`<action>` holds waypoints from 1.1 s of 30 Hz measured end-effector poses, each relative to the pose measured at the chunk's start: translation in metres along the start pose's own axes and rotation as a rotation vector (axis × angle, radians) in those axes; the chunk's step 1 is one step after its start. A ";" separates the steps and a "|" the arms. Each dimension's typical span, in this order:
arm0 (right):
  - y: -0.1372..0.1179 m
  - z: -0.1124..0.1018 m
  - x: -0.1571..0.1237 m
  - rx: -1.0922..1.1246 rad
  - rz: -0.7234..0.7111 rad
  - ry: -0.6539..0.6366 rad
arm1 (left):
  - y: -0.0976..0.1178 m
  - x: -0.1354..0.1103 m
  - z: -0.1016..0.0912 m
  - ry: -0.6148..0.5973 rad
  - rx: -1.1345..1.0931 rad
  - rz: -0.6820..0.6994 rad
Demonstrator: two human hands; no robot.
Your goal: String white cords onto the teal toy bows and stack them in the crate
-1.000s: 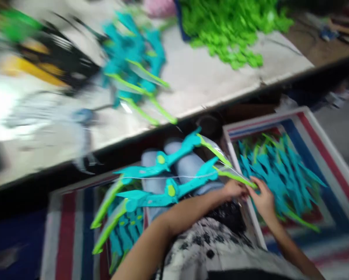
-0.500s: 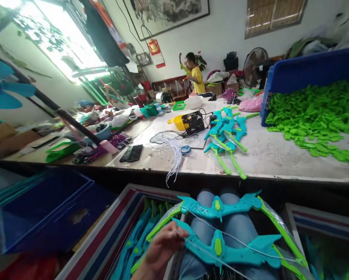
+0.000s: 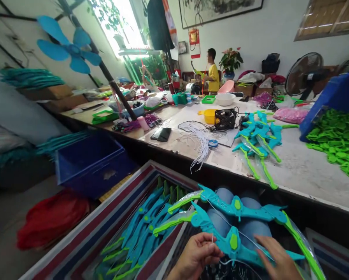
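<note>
Two teal toy bows with lime-green tips lie across my lap, the far bow (image 3: 244, 208) behind the near bow (image 3: 229, 243). My left hand (image 3: 196, 256) is closed in a pinch on the thin white string of the near bow, close to its left limb. My right hand (image 3: 275, 258) rests with fingers stretched out on the right part of the near bow. A striped sack (image 3: 104, 229) at my left holds several more teal bows (image 3: 142, 237).
A long work table (image 3: 302, 171) carries a pile of teal bows (image 3: 257, 142), loose white strings (image 3: 200, 142), a small black fan (image 3: 225, 118), a phone (image 3: 162, 134) and green plastic pieces (image 3: 337, 142). A blue crate (image 3: 89, 163) sits on the floor at left. A person in yellow (image 3: 213, 72) stands far back.
The view has swung up from my lap and the right sack to the table and room. My left hand moved to the near bow's left end; my right hand has come back onto the bow.
</note>
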State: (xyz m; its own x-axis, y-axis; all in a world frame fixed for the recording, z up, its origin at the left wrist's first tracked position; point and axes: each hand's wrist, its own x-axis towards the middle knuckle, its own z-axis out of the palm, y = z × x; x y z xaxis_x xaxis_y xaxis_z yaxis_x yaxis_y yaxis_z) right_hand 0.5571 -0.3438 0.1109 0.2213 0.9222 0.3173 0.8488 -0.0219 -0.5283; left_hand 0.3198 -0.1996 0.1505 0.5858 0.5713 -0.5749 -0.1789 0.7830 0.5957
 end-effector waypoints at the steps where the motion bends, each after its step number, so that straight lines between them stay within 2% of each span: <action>1: -0.015 0.018 0.019 -0.017 -0.089 -0.124 | -0.002 -0.004 0.002 -0.021 0.006 -0.008; 3: -0.046 0.050 0.053 -0.097 -0.175 -0.285 | -0.004 -0.015 0.005 -0.054 0.014 -0.027; 5: -0.070 0.074 0.075 -0.191 -0.216 -0.461 | -0.005 -0.024 0.008 -0.079 0.014 -0.059; 8: -0.086 0.091 0.085 -0.318 -0.210 -0.588 | -0.007 -0.032 0.008 -0.107 -0.001 -0.099; 10: -0.088 0.090 0.084 -0.338 -0.186 -0.642 | -0.009 -0.033 0.006 -0.114 -0.023 -0.113; 13: -0.086 0.077 0.081 -0.291 -0.134 -0.702 | -0.010 -0.037 0.003 -0.132 -0.042 -0.117; 16: -0.080 0.059 0.079 -0.054 -0.075 -0.738 | -0.004 -0.041 -0.001 -0.138 -0.041 -0.048; 18: -0.071 0.048 0.079 0.204 0.005 -0.788 | 0.007 -0.044 -0.005 -0.058 -0.044 0.058; 20: -0.060 0.040 0.079 0.450 0.136 -0.845 | 0.022 -0.044 -0.010 0.077 -0.039 0.184; 23: -0.046 0.033 0.080 0.672 0.355 -0.926 | 0.045 -0.039 -0.017 0.276 -0.028 0.326; 25: -0.042 0.031 0.081 0.736 0.433 -0.956 | 0.060 -0.033 -0.021 0.392 -0.018 0.372; 27: -0.041 0.032 0.082 0.767 0.445 -0.943 | 0.073 -0.025 -0.024 0.479 0.006 0.396; 33: -0.040 0.036 0.080 0.783 0.432 -0.904 | 0.098 -0.006 -0.030 0.623 0.117 0.517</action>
State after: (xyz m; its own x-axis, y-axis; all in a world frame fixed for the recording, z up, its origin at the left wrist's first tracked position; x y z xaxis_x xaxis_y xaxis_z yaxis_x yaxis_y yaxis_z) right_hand 0.5236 -0.2547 0.1289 -0.2591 0.8373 -0.4815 0.2118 -0.4371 -0.8741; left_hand 0.2754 -0.1189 0.1958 -0.1006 0.9123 -0.3970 -0.2019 0.3720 0.9060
